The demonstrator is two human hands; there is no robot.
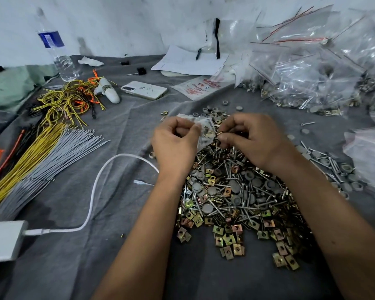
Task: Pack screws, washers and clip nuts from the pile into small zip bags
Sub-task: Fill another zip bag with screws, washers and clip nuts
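Observation:
A big pile of screws, grey washers and brass-coloured clip nuts lies on the grey cloth in front of me. Above its far end my left hand pinches a small clear zip bag that holds a few parts. My right hand is just right of the bag's mouth, fingers curled, pinching small brass-coloured hardware at the bag's edge. Exactly which piece it is I cannot make out. A heap of filled zip bags rises at the far right.
Bundles of yellow, grey and orange cable ties lie at left. A white cable runs to a white box. A phone, water bottle, papers and a printed packet sit farther back. More clear bags are at right.

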